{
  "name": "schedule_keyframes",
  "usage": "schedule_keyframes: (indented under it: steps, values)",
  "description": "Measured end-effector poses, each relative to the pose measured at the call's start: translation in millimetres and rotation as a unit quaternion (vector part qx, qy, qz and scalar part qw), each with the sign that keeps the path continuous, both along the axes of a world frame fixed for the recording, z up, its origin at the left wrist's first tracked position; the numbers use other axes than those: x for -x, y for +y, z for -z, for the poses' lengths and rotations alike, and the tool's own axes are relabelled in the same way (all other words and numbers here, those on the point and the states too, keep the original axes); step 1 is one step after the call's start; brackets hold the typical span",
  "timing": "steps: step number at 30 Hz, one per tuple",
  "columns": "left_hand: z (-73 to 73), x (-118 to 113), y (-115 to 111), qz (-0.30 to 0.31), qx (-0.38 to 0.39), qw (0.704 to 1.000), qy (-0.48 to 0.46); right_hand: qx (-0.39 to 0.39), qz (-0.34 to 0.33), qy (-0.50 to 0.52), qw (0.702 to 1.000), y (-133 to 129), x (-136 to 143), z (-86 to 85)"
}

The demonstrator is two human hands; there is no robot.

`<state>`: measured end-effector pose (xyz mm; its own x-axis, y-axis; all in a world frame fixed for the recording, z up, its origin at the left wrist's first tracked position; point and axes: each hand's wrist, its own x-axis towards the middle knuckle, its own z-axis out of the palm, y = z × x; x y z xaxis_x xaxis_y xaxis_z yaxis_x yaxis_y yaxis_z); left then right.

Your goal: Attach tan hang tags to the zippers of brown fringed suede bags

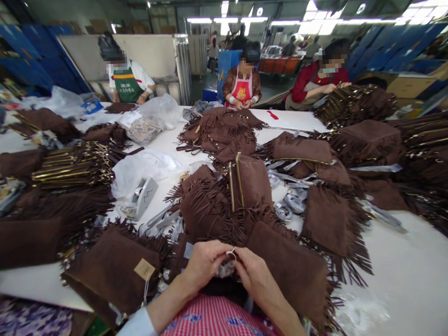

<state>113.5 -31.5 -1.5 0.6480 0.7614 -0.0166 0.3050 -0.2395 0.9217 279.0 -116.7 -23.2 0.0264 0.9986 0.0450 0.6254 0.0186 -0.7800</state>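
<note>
My left hand [207, 260] and my right hand [253, 269] meet in front of my checked apron [216, 322]. Both have their fingers pinched on a thin white string loop [231, 253] that shows between them. Just below it, between the hands, is a small bundle in clear plastic [225, 268]; its contents cannot be made out. To the right of my hands lies a brown fringed bag [289, 259]. On the left is another brown bag [111, 267] with a tan paper tag [144, 269] on a white string.
Brown fringed bags [249, 182] with gold zips are heaped mid-table. Plastic-wrapped straps [295, 200] lie among them. A white tape dispenser [141, 197] stands left, near stacked zipped pouches [71, 164]. Several co-workers, one in a green apron [127, 88], are across the white table [417, 263].
</note>
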Motion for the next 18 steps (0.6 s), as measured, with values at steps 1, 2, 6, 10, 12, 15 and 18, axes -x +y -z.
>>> schedule_keyframes:
  steps: [1, 2, 6, 10, 12, 15, 18]
  values:
    - [-4.8, 10.4, 7.8, 0.004, -0.049, 0.998, 0.034, 0.022, -0.001, 0.049, 0.999, 0.2, -2.7, 3.1]
    - [-8.5, 23.6, 16.6, -0.011, -0.083, 0.995, 0.059, 0.045, 0.005, 0.094, 0.995, -0.4, -5.9, 6.9]
    - [-6.6, 80.9, 44.6, -0.114, -0.094, 0.980, 0.130, 0.080, 0.057, 0.178, 0.979, -6.1, -18.0, 23.1]
    - [8.2, 82.0, 25.4, -0.128, -0.181, 0.937, 0.269, 0.083, 0.066, 0.180, 0.978, -8.1, -21.6, 31.3]
    - [13.2, 58.0, 0.5, -0.092, -0.279, 0.911, 0.290, 0.092, 0.062, 0.181, 0.977, -8.7, -21.3, 32.9]
    - [23.5, 15.1, -26.1, 0.107, -0.377, 0.883, 0.260, 0.086, 0.036, 0.139, 0.986, -13.6, -25.6, 38.9]
    - [35.9, -8.0, -23.0, 0.195, -0.418, 0.845, 0.270, 0.009, 0.008, 0.043, 0.999, -22.1, -47.6, 56.3]
